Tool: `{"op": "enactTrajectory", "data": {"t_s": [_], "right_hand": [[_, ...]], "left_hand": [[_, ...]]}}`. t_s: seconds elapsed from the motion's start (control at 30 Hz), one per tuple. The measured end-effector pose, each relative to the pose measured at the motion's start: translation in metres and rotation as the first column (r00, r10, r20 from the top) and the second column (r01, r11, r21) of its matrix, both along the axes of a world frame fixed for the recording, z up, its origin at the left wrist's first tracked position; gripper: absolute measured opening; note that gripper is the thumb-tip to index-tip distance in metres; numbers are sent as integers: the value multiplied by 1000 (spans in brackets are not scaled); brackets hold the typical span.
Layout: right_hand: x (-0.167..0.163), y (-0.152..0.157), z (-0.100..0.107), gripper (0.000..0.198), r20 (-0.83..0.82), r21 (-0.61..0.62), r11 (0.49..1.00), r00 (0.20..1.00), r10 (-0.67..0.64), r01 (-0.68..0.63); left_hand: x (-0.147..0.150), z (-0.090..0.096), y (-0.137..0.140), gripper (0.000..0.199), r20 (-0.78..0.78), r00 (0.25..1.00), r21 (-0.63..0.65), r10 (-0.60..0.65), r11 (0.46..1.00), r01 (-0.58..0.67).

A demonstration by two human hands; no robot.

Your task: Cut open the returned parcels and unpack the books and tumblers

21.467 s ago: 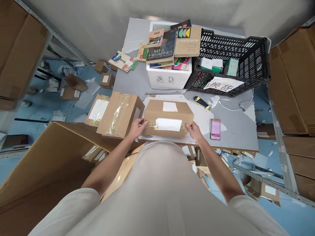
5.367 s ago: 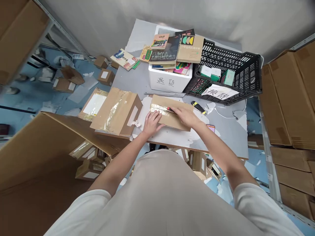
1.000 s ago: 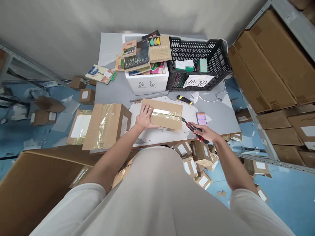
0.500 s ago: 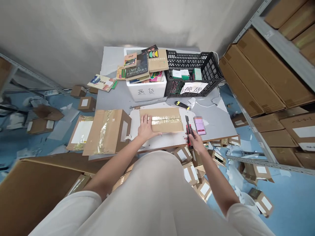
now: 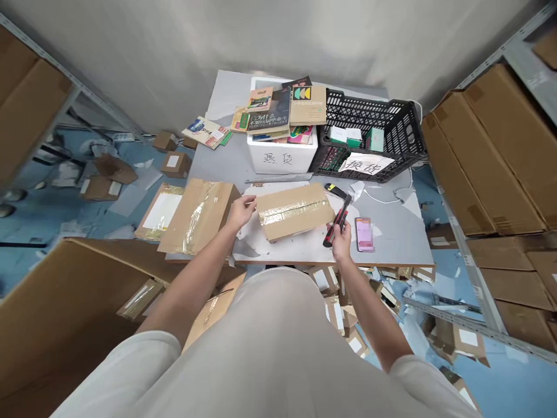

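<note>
A long brown cardboard box [image 5: 296, 212] with shiny tape along its top lies at an angle in front of me. At its left end, my left hand [image 5: 241, 212] has its fingers apart, the tips close to the box's edge; whether they touch it I cannot tell. My right hand [image 5: 342, 239] is closed around a red and black utility knife [image 5: 337, 223], its blade end pointing up and away. This hand is right by the box's right end. A second cutter, yellow and black [image 5: 336, 191], lies behind the box.
A larger taped carton [image 5: 202, 215] stands left on the grey table [image 5: 209, 165]. Behind are a white bin [image 5: 282, 157] heaped with books and a black crate [image 5: 331, 157] holding small boxes. A phone [image 5: 364, 234] lies right. Shelving with cartons [image 5: 500, 151] stands on the right.
My left hand has come off the box's top to its left end. The box has turned anticlockwise, showing its front side. The right hand with the knife has moved up to the box.
</note>
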State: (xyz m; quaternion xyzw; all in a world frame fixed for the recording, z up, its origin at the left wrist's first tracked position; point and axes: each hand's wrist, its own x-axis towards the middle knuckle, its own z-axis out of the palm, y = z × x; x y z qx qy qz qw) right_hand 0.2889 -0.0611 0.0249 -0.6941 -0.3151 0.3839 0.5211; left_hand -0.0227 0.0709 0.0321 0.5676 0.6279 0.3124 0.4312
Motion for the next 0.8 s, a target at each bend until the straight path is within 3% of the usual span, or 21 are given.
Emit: {"op": "enactTrajectory", "data": {"t_s": [0.1,0.2,0.3,0.4,0.53,0.67,0.8], "right_hand": [[8,39,9,50,2,30,983,984,180,-180],[4,66,12,43,-79,62,948,945,317,-313],[-6,69,8,39,-124,91,923,915,384,-375],[-10,50,5,43,-140,104,925,916,376,-364],[-9,0,7,56,-185,7,954,937,296,-300],[-10,-55,5,51,-263,-137,966,949,176,-218],[-22,-76,5,56,-569,-148,976,821,48,-159]], "left_hand": [[-8,1,-38,47,-25,1000,-31,16,999,-17],[0,1,-81,46,54,997,-137,-51,989,58],[16,-1,-112,46,95,993,-199,-66,976,84],[23,0,-119,47,48,994,-203,-98,974,106],[16,11,-89,62,-73,981,-202,-177,966,160],[25,20,-18,73,-196,968,-57,-159,987,151],[50,15,59,65,-325,929,146,-177,961,234]]}}
